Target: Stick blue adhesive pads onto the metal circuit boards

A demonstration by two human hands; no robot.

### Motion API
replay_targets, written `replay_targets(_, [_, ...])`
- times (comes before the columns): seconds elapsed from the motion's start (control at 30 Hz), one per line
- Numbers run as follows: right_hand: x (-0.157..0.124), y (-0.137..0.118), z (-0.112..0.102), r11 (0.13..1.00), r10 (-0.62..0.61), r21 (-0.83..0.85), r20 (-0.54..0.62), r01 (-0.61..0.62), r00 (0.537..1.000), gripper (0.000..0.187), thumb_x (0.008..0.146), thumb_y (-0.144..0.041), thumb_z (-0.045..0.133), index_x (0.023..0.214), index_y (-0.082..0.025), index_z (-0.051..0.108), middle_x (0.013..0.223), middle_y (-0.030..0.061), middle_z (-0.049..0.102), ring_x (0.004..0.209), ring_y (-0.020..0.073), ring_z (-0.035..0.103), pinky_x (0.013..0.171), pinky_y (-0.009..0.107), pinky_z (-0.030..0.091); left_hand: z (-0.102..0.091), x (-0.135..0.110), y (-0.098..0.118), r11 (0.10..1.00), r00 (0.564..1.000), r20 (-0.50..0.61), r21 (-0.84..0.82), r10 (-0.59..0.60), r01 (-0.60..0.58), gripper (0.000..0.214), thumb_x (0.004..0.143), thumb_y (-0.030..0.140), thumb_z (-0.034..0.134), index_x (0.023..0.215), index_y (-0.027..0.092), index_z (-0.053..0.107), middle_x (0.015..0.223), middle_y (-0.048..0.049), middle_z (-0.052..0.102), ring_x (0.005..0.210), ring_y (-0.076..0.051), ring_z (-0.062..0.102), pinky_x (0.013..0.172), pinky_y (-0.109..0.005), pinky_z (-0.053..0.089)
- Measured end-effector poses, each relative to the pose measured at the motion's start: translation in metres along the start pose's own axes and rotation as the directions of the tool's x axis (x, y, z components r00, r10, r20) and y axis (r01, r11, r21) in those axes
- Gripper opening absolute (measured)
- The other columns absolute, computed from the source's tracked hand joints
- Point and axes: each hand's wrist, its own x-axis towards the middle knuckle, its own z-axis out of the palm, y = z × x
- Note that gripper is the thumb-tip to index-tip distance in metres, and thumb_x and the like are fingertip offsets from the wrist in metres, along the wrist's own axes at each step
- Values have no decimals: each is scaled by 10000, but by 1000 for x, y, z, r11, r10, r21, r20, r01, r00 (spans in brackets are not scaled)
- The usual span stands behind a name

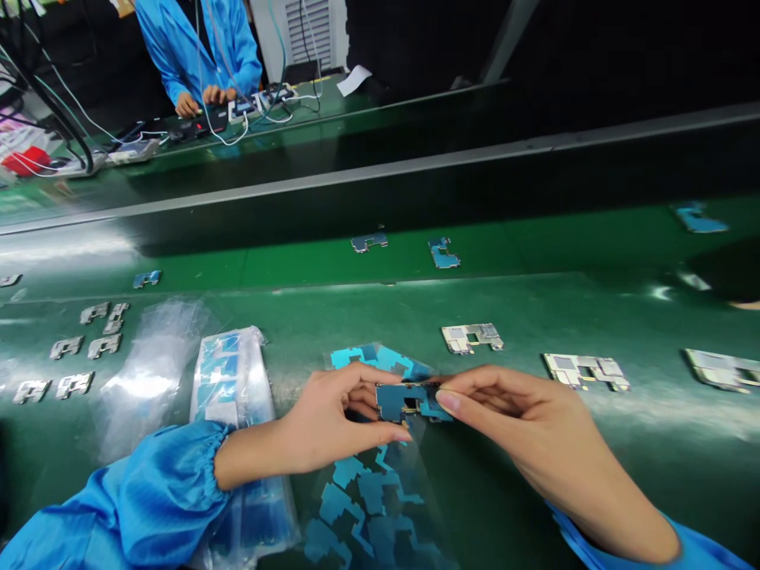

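Between my two hands is a small circuit board (392,402) with a blue face and a notch in its middle, raised above the bench. My left hand (332,412) grips its left end between thumb and fingers. Thumb and forefinger of my right hand (504,412) pinch its right end, covering that corner. Under the hands lies a clear sheet with blue die-cut film pieces (344,507), partly hidden by my left hand. To the left, beneath my forearm, rests a plastic-wrapped stack of blue film sheets (229,368).
Several silvery circuit boards (74,384) lie at the left beside a clear plastic bag (148,364). More boards (585,370) sit on the right. Blue-faced boards (444,253) rest on the green strip behind. Beyond a raised ledge (332,180), a co-worker (202,47) handles devices with cables.
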Motion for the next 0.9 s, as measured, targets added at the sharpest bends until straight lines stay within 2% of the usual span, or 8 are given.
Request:
replay_targets(0.17, [1,3,-2,1000,21,-22,60,-19,998,264,754,-481,817,780,-221,777,827,76,789,712,187,720,647,236,579,1,0,4,1000,999,-21,7,-25,25,485,690,252,899,1119,175,687,845,-52,789,791,-206,780,741,-284,638])
replay_targets(0.4, [-1,0,3,999,39,24,-6,-39,999,286,730,-496,816,716,-216,757,690,49,741,591,159,649,535,228,511,1,0,5,999,999,-29,1,-34,35,479,685,244,900,1112,182,693,832,-48,785,768,-191,774,720,-269,632])
replay_targets(0.57, [2,0,1,999,40,-30,35,-39,999,284,726,-495,809,720,-215,763,714,61,748,610,163,653,541,226,512,2,0,5,998,997,-42,5,-67,67,474,680,250,898,1103,189,692,823,-41,780,764,-186,770,726,-272,631])
replay_targets(0.9, [3,-8,5,999,44,-31,19,-44,999,280,695,-489,793,688,-212,757,668,61,738,575,151,639,522,217,496,2,0,4,995,995,-59,63,-75,79,485,667,276,907,1097,187,701,802,-35,765,770,-204,777,725,-274,631])
